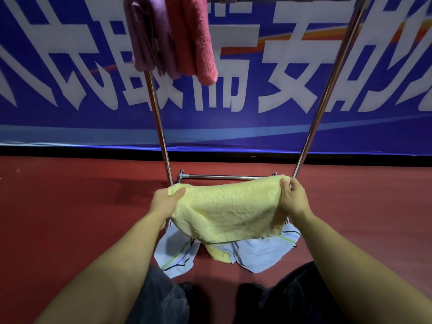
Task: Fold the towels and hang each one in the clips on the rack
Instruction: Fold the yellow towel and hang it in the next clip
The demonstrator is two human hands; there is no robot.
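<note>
A yellow towel (225, 208) is stretched out between both hands in front of the rack. My left hand (164, 202) pinches its left corner and my right hand (293, 197) pinches its right corner. The towel sags in the middle. A folded purple towel (146, 36) and a folded pink towel (192, 38) hang from the top of the rack at upper left; the clips are out of view. On the floor below lie light blue striped towels (257, 253) and another yellow towel (218, 253), partly hidden.
The metal rack has two slanted poles (327, 94) and a low crossbar (224, 177) on the red floor (70, 206). A blue banner (280, 66) with white lettering covers the wall behind. My dark trousers and shoes show at the bottom edge.
</note>
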